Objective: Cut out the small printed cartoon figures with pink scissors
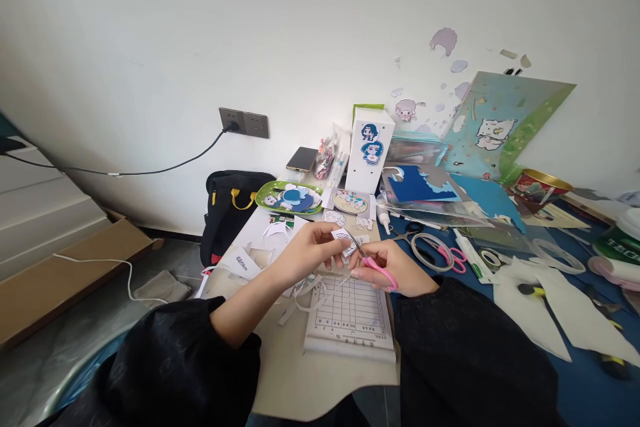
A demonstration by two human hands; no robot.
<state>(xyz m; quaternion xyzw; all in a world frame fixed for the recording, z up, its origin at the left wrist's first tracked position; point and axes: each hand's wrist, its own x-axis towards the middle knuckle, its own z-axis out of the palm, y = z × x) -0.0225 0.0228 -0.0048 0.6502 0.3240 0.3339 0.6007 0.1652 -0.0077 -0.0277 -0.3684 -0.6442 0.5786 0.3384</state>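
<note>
My left hand [316, 250] is closed on a small white paper cutout [345, 239] with a line drawing on it, pinched between thumb and fingers. In my right hand [395, 263] is a pair of pink-handled scissors [376, 268], whose blades point up and left at the paper's edge. Below both hands lies a pad of printed grid forms [353, 307], with thin curled paper strips [313, 293] on and beside its left side. Just beyond the hands are more paper drawings [336, 217] and an oval cutout with coloured figures [350, 201].
A green tray [265, 197] of blue cutouts stands behind, near a phone [302, 159] and a white box [367, 150]. On the right are another pair of pink-handled scissors [456, 259], a glue tube [473, 255], a ring of tubing [425, 250] and white sheets [530, 293]. A black backpack [215, 200] sits left.
</note>
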